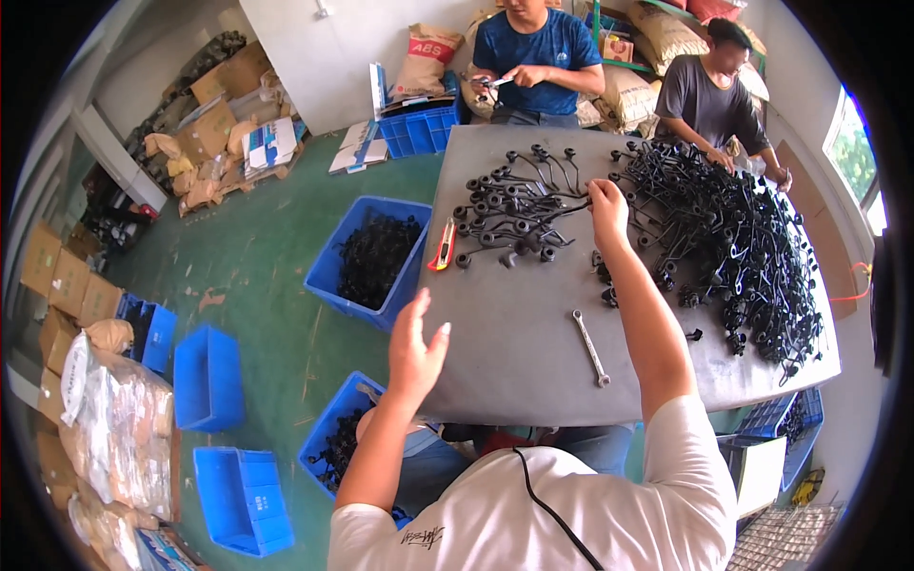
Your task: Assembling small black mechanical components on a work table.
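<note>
My right hand (606,211) is stretched over the grey table (519,357), its fingers pinched on the end of a black rod-shaped part (569,208). That part lies over a loose group of similar black parts (495,202) with round, ring-like ends. Off the table's left edge, my left hand (414,354) hovers with its fingers apart, holding nothing. A metal wrench (590,348) rests on the table beside my right forearm. Near the left edge lies a red and yellow utility knife (445,245).
A large heap of black parts (733,228) covers the table's right side. Blue crates holding black parts stand left of the table (367,309) and by my leg (324,428). Two co-workers, one in a blue shirt (538,48) and one in dark grey (700,100), are across the table.
</note>
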{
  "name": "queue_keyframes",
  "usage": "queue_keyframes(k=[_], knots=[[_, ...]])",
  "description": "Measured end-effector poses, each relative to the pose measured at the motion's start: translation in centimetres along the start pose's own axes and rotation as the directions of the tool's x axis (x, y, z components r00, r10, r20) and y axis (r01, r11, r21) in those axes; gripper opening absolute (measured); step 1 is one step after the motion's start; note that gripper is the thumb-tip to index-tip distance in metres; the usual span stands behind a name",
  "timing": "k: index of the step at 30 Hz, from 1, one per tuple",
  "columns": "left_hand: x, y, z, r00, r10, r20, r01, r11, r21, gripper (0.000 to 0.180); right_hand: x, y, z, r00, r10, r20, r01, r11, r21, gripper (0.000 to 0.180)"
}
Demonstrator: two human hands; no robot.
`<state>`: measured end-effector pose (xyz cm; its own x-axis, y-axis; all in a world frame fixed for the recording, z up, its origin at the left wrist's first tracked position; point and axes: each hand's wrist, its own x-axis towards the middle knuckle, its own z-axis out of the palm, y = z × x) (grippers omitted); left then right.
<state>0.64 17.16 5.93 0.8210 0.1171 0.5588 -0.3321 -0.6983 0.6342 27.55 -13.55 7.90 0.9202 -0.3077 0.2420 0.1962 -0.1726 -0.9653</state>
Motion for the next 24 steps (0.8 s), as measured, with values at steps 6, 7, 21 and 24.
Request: queue_keyframes(k=[6,7,21,24], knots=[[0.1,3.3,4.3,0.992,0.123,-0.026,-0.124,0.991,-0.046,0.072,-8.2,-2.9,-5.6,0.971,-0.223,0.085,0.214,0.971,0.103,0.016],[0.0,3.9,4.7,0.974,0.207,-0.087,-0.207,0.978,0.014,0.075,-9.8,-2.6,-6.0,0.966,-0.194,0.170,0.176,0.978,0.114,0.014],[-4.5,2.8,8.4,0.846,-0.231,0.481,0.192,0.973,0.129,0.077,-15.1,6.3,-11.2,0.922,-0.352,0.163,0.349,0.570,-0.743,0.043],[-3.9,2.1,8.6,0.837,-0.297,0.460,0.266,0.955,0.132,0.077,-12.4,8.4,-12.1,0.935,-0.086,0.345,0.328,0.583,-0.744,0.041]])
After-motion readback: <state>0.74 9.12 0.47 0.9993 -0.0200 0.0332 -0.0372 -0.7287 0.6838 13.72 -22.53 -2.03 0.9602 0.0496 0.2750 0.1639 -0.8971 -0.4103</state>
